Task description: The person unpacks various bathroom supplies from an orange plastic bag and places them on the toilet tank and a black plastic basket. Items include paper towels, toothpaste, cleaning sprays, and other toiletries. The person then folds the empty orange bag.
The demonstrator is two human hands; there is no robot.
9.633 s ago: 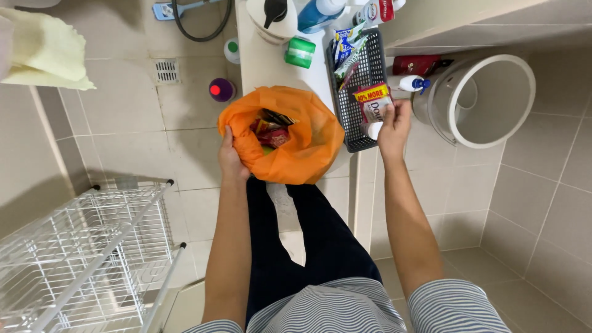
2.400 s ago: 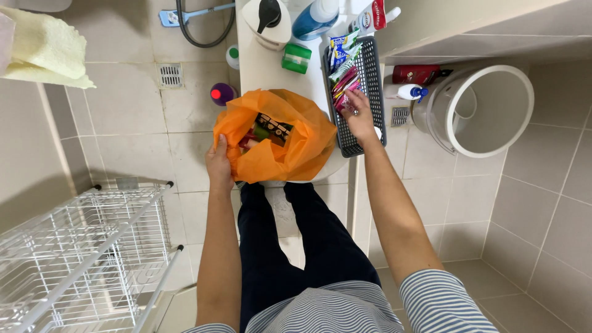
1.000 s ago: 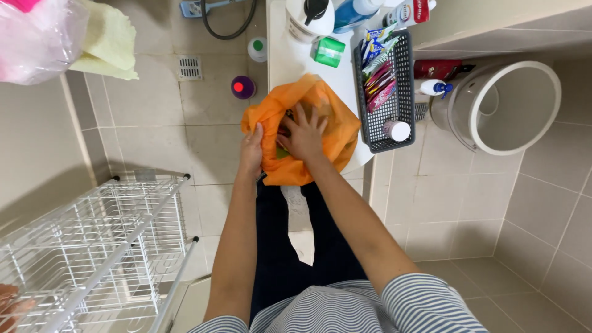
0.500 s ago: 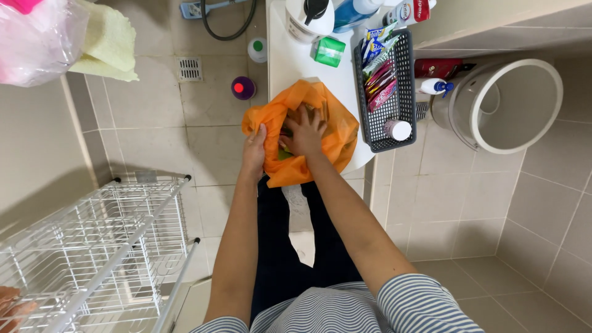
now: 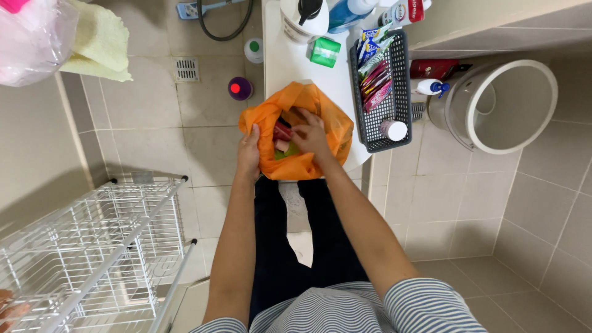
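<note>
My left hand [image 5: 248,152] pinches the near left edge of the orange plastic bag [image 5: 327,126], its grip closed on the thin film to hold the mouth open. My right hand [image 5: 310,133] is down inside the mouth, fingers curled among the small packets [image 5: 282,132] there; I cannot tell whether that grip is clamped on one of them or just resting against them, since the fingertips are hidden by the folds. The bag sits at the near end of the narrow white table [image 5: 283,61], slumped and partly hanging over the edge toward my legs, just beside the dark mesh basket [image 5: 401,80] of sachets on its right.

I judge the bag soft, light and rather slippery: the film crumples wherever I squeeze it and has no shape of its own, so it needs holding at the rim, with a gathered fold between thumb and fingers, not by the flat side. With so little weight in it, it could slide off the table edge if I let the rim go. The packets inside look small, flat and flexible, not fragile; I would take them by pinching a short edge

Further up the table stand a white pump bottle [image 5: 305,17] and a small green box [image 5: 325,52]
</note>
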